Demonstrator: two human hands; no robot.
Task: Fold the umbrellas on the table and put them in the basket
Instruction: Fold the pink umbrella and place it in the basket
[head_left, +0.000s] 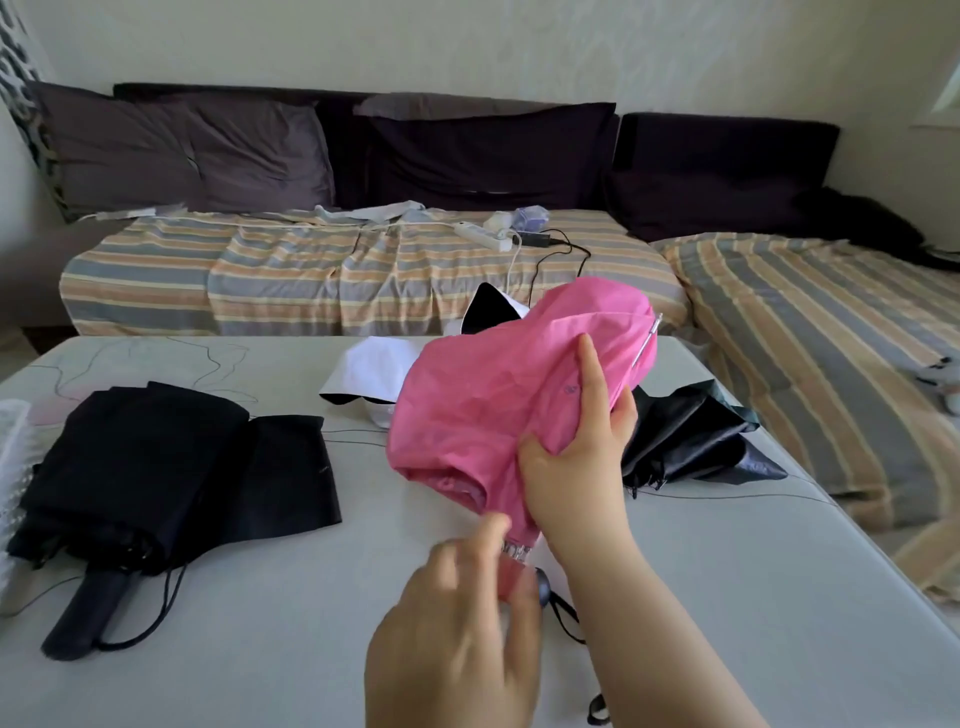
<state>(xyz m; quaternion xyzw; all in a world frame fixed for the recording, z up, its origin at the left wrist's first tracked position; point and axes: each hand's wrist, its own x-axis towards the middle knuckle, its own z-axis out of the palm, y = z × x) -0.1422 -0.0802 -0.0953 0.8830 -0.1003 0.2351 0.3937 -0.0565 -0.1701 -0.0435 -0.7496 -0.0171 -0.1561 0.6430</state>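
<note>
Umbrellas numbered four on the grey surface (675, 597): a pink one (493, 395) at centre, a black one (135, 478) at left, a dark one (691, 441) right of centre, and a white one (374, 369) behind the pink. Two hands worked the pink umbrella. The right hand (576, 467) gripped its bunched canopy, forefinger raised along the cloth. The left hand (462, 623), blurred, curled by the handle; whether it held anything I could not tell. One white basket (13, 457) edged the left of the frame.
</note>
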